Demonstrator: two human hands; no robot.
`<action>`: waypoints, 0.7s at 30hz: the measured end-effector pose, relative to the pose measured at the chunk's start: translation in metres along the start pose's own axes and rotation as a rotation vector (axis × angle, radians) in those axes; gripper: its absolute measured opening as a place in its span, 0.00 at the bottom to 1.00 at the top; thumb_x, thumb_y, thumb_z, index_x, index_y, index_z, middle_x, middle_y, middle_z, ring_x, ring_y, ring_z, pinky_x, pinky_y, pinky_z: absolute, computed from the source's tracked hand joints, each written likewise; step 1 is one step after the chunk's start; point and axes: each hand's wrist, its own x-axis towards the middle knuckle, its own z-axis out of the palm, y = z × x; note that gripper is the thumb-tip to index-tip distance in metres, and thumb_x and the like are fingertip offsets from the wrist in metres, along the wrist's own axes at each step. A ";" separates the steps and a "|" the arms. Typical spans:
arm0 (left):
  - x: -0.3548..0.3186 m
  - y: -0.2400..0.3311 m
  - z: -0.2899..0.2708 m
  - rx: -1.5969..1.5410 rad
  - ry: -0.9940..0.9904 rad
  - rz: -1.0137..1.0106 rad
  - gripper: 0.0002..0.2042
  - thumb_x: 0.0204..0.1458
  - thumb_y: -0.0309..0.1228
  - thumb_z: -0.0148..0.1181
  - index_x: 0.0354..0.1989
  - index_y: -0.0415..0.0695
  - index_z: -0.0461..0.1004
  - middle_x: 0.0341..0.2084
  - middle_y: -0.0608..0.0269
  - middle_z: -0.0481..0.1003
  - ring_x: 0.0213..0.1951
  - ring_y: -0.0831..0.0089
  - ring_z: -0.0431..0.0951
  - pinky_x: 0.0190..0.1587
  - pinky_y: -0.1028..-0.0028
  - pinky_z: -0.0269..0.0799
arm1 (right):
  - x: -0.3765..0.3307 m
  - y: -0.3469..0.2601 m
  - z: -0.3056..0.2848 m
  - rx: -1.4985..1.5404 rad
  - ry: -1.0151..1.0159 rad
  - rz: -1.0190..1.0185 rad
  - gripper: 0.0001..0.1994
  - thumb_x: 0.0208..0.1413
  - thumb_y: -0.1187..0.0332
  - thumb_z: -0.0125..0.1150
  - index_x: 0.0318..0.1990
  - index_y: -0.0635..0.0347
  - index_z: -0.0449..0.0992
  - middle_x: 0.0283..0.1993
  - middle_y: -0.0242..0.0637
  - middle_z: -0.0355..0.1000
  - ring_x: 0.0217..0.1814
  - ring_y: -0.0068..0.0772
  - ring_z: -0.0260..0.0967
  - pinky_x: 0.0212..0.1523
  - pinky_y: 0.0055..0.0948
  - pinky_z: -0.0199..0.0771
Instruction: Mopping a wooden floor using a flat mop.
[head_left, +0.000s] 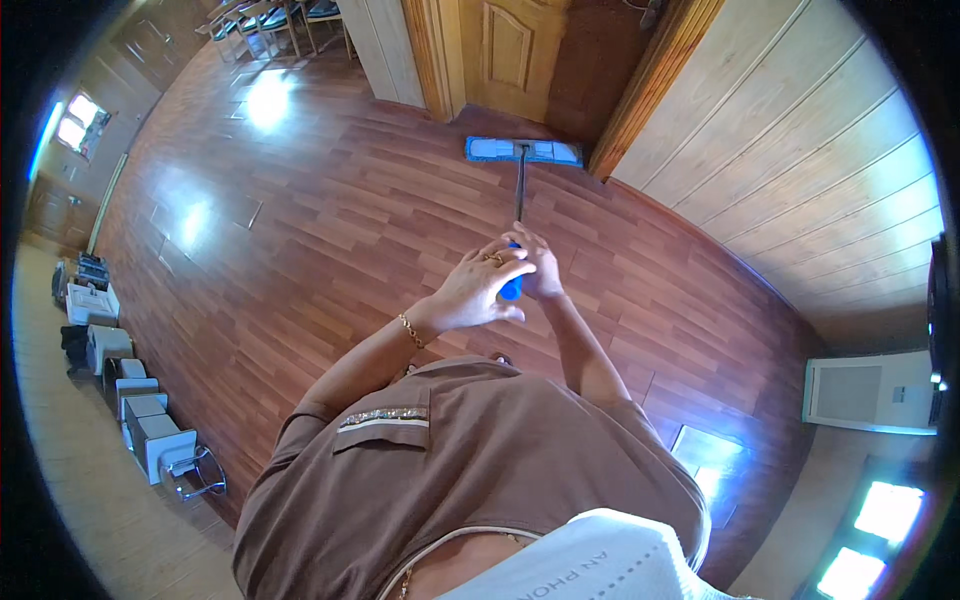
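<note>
A flat mop (489, 149) with a blue-edged, pale, wide head rests on the wood floor at the foot of a door. Its thin metal pole (520, 190) runs back toward me and ends in a blue grip (512, 290). My left hand (465, 290), with a ring and a gold bracelet, curls around the grip near its end, the thumb lying beside it. Just beyond and to the right, my right hand (543, 265) is closed on the upper handle. Fingers hide part of the blue grip.
A brown door (505, 55) in a wooden frame (650, 90) stands ahead, beside a panelled wall (780, 150). Along the left wall sit several boxy white and grey items (160, 430). Chairs (275, 20) are at the far left; a white cabinet (870, 392) is at right.
</note>
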 end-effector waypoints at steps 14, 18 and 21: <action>0.007 0.013 0.065 -0.315 -0.193 0.254 0.29 0.39 0.39 0.69 0.51 0.48 0.66 0.45 0.53 0.71 0.48 0.55 0.71 0.48 0.60 0.67 | -0.087 -0.222 -0.218 0.103 -0.236 -0.246 0.17 0.43 0.59 0.67 0.38 0.58 0.75 0.43 0.46 0.74 0.46 0.46 0.71 0.47 0.42 0.70; 0.005 0.030 0.092 -0.466 -0.393 0.361 0.14 0.41 0.42 0.66 0.21 0.45 0.71 0.17 0.57 0.72 0.25 0.54 0.74 0.28 0.58 0.68 | -0.111 -0.260 -0.259 0.324 -0.197 -0.522 0.13 0.48 0.59 0.66 0.32 0.55 0.69 0.31 0.36 0.75 0.32 0.36 0.73 0.37 0.37 0.74; 0.001 0.043 0.107 -0.441 -0.397 0.426 0.13 0.39 0.41 0.64 0.17 0.45 0.70 0.17 0.57 0.72 0.24 0.53 0.73 0.27 0.58 0.67 | -0.141 -0.297 -0.264 0.393 -0.163 -0.645 0.14 0.51 0.59 0.66 0.29 0.53 0.66 0.25 0.31 0.75 0.26 0.31 0.73 0.32 0.34 0.77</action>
